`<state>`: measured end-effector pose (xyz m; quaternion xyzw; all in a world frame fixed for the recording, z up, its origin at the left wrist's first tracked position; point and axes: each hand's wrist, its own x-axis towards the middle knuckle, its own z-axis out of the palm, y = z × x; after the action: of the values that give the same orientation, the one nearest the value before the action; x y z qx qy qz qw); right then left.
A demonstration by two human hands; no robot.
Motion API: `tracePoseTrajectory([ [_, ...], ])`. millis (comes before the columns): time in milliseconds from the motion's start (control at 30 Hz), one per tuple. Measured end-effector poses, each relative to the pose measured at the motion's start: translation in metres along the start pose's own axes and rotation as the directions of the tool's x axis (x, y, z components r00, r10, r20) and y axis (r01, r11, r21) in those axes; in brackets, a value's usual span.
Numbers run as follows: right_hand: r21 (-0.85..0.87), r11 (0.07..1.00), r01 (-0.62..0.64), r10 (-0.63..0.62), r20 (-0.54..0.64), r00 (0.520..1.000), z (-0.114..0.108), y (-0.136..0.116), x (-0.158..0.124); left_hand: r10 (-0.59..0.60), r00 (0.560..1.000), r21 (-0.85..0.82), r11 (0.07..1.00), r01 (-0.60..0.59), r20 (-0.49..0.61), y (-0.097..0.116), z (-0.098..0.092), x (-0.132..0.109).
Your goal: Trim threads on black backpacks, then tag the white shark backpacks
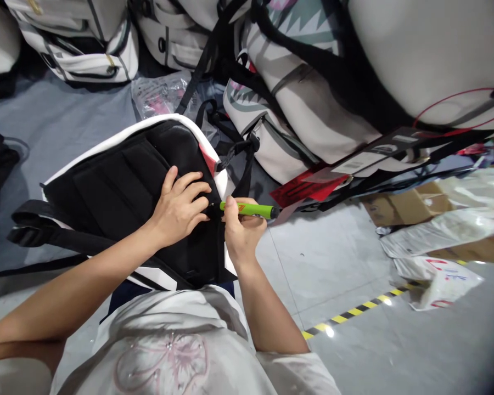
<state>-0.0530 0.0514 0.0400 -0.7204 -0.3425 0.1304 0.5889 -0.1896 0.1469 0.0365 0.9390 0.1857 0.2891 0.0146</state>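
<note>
A black and white backpack (123,175) lies in front of me with its padded black back panel facing up. Spread across that panel, my left hand (181,206) presses down with its fingers apart. At the bag's right edge, my right hand (243,233) grips a green marker pen (251,210) with a dark end. The pen's tip points left, at the black fabric close to my left fingertips. Whether it touches the fabric I cannot tell. A black shoulder strap (61,236) trails off the near left side of the bag.
White-and-grey backpacks (271,126) crowd the back and right of the grey-covered table (37,142). A clear plastic bag (160,96) lies behind the black panel. Red and black tags (313,184) hang at the right. Cardboard boxes (403,207) and yellow-black tape (356,311) are on the floor.
</note>
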Motion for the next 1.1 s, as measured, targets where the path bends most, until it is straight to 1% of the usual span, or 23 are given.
tracePoseTrajectory([
  [200,-0.008,1.0,-0.021,0.021,-0.011,1.0,0.0,-0.002,0.001,0.011,1.0,0.005,1.0,-0.011,0.011,0.0,-0.001,-0.001],
  [367,-0.012,0.999,-0.033,0.034,0.027,0.999,-0.001,-0.002,0.003,-0.005,1.0,0.001,1.0,0.005,0.004,0.0,0.001,-0.002],
  [467,-0.023,1.0,-0.018,0.019,0.048,0.999,-0.003,-0.001,0.006,-0.007,1.0,0.003,1.0,0.007,0.014,0.0,0.0,-0.002],
  [567,-0.038,0.999,-0.011,0.013,0.052,0.999,-0.004,-0.001,0.008,-0.037,0.998,-0.055,0.998,0.04,0.055,0.001,-0.001,-0.001],
  [667,-0.033,0.999,-0.002,0.005,0.089,0.996,-0.005,-0.001,0.01,-0.088,0.99,-0.116,0.988,0.101,0.114,0.001,-0.001,0.0],
  [833,-0.074,0.997,0.002,0.004,0.082,0.997,-0.006,-0.003,0.012,-0.108,0.984,-0.112,0.986,0.125,0.142,0.001,-0.001,0.0],
  [967,-0.07,0.997,0.014,-0.006,0.114,0.993,-0.007,-0.003,0.014,-0.07,0.992,-0.057,0.995,0.077,0.104,0.001,-0.001,-0.001],
  [1033,-0.063,0.998,0.024,-0.016,0.115,0.993,-0.008,-0.003,0.015,-0.04,0.997,-0.037,0.998,0.042,0.065,0.0,0.001,-0.001],
  [1100,-0.08,0.995,0.053,-0.043,0.114,0.993,-0.008,-0.003,0.015,-0.012,1.0,-0.027,1.0,0.012,0.0,-0.001,0.005,-0.002],
])
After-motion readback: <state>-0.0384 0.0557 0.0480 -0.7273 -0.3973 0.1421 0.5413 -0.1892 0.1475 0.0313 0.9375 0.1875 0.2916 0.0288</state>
